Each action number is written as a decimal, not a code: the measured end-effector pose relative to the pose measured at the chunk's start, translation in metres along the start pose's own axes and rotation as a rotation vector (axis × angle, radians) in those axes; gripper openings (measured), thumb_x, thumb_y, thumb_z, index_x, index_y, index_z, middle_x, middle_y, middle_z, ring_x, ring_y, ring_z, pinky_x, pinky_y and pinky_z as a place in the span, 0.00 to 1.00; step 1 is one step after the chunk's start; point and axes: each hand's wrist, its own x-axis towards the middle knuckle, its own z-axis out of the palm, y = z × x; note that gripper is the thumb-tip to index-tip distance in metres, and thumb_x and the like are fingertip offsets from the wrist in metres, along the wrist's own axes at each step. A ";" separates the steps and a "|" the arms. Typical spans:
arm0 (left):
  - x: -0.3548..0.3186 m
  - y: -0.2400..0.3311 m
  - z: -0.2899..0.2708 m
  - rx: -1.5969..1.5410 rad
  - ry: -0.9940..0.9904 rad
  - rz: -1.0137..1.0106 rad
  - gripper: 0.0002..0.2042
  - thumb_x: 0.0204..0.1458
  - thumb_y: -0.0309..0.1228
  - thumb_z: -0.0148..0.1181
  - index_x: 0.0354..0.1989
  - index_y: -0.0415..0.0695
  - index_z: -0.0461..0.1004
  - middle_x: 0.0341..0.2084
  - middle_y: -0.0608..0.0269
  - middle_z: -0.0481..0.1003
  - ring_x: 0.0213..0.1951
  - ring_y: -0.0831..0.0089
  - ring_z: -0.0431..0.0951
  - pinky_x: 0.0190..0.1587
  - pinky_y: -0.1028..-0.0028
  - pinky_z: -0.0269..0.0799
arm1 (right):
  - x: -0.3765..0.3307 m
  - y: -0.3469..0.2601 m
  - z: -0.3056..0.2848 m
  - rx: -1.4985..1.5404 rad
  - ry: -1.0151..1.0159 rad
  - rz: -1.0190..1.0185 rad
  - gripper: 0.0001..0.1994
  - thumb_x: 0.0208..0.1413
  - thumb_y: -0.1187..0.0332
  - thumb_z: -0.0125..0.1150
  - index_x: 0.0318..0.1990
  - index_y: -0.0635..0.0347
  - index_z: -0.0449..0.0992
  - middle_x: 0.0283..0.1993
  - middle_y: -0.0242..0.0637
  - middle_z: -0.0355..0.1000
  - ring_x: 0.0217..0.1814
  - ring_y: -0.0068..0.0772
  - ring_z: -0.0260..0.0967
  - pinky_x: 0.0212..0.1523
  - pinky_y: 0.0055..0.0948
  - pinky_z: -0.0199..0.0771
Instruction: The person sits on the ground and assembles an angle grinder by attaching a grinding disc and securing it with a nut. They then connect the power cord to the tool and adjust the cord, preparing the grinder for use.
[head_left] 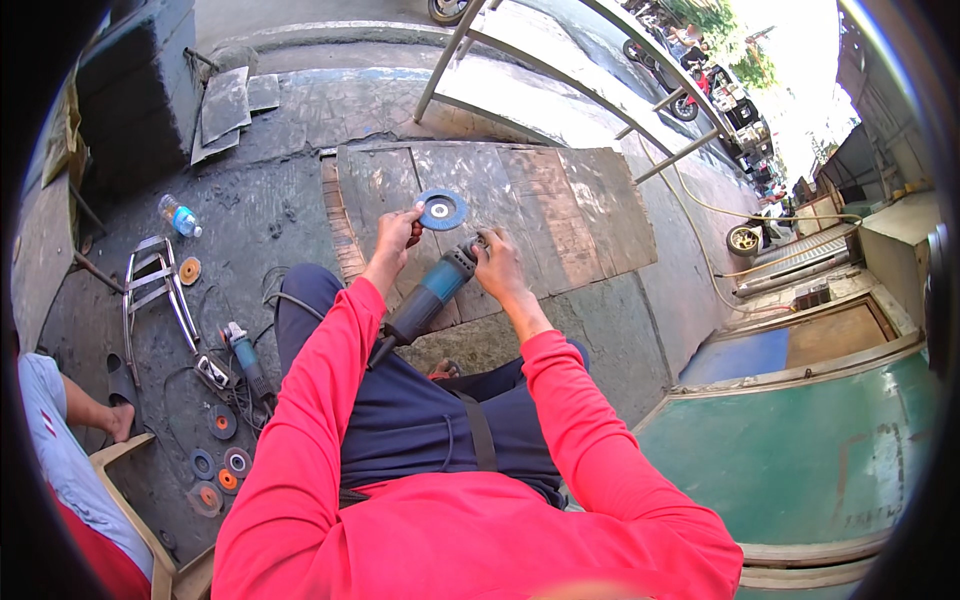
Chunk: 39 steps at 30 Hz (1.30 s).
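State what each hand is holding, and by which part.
Left hand: blue abrasive disc, held at its left edge. Right hand: teal-and-black angle grinder, held at its head end, away from the lap.

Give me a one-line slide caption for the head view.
Left hand holding a blue flap disc, right hand on the head of an angle grinder.

Grinder (436,288) partly hidden by right hand (500,266), co-worker (80,475) cut off
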 end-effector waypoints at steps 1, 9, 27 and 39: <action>0.001 0.000 0.000 0.004 -0.004 0.005 0.13 0.54 0.38 0.64 0.23 0.47 0.71 0.16 0.70 0.69 0.18 0.80 0.67 0.23 0.78 0.64 | -0.001 0.001 0.000 0.024 0.020 -0.005 0.15 0.53 0.72 0.60 0.49 0.62 0.74 0.49 0.46 0.71 0.51 0.52 0.70 0.50 0.43 0.69; 0.002 -0.001 0.001 0.009 0.016 -0.001 0.12 0.53 0.38 0.65 0.23 0.47 0.71 0.17 0.71 0.69 0.19 0.80 0.67 0.24 0.77 0.65 | -0.004 0.003 0.001 0.070 0.054 0.004 0.14 0.53 0.71 0.60 0.48 0.62 0.74 0.46 0.47 0.72 0.49 0.52 0.70 0.49 0.43 0.69; -0.004 0.002 0.008 -0.041 0.059 0.023 0.16 0.54 0.38 0.65 0.19 0.46 0.69 0.13 0.72 0.66 0.13 0.84 0.60 0.16 0.81 0.55 | 0.007 -0.009 0.002 -0.177 -0.003 0.177 0.21 0.54 0.54 0.63 0.42 0.67 0.71 0.43 0.54 0.71 0.45 0.59 0.72 0.45 0.49 0.71; 0.000 0.001 0.004 0.016 0.001 0.006 0.13 0.54 0.37 0.64 0.22 0.47 0.71 0.17 0.71 0.68 0.18 0.81 0.66 0.24 0.78 0.64 | -0.017 -0.005 0.006 -0.044 0.112 0.204 0.18 0.58 0.56 0.58 0.45 0.64 0.74 0.43 0.52 0.70 0.46 0.57 0.71 0.46 0.47 0.71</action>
